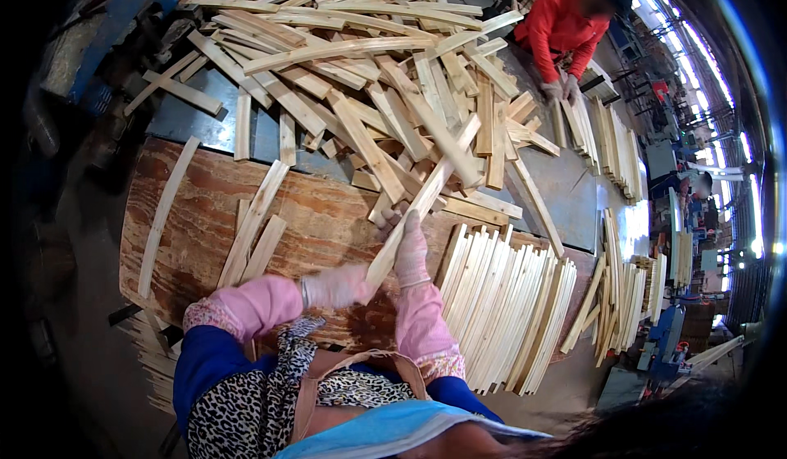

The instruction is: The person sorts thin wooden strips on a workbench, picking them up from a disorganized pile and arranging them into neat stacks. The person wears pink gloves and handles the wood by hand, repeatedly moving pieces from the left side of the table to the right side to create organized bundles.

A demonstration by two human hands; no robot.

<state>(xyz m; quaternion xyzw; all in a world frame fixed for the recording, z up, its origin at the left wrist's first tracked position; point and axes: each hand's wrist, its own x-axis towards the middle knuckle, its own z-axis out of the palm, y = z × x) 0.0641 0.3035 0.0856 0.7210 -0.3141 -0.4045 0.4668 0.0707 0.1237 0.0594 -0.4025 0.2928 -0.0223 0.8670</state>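
A long pale wooden strip [438, 179] slants in front of me, its far end over the loose pile. My right hand [410, 250], in a light work glove and pink sleeve cover, is wrapped round the strip below its middle. Beside the strip's near end is my left hand [336, 287], gloved too; motion smears its fingers, so whether it touches the wood is unclear. Just right of my right hand, narrow strips lie side by side in a neat row [504, 307] on the brown plywood tabletop [320, 221].
A large jumbled heap of wooden pieces [352, 65] covers the far table. Several separate strips [168, 213] lie on the plywood to the left. At the far right, a person in red [557, 29] handles strips beside more stacked wood [615, 152].
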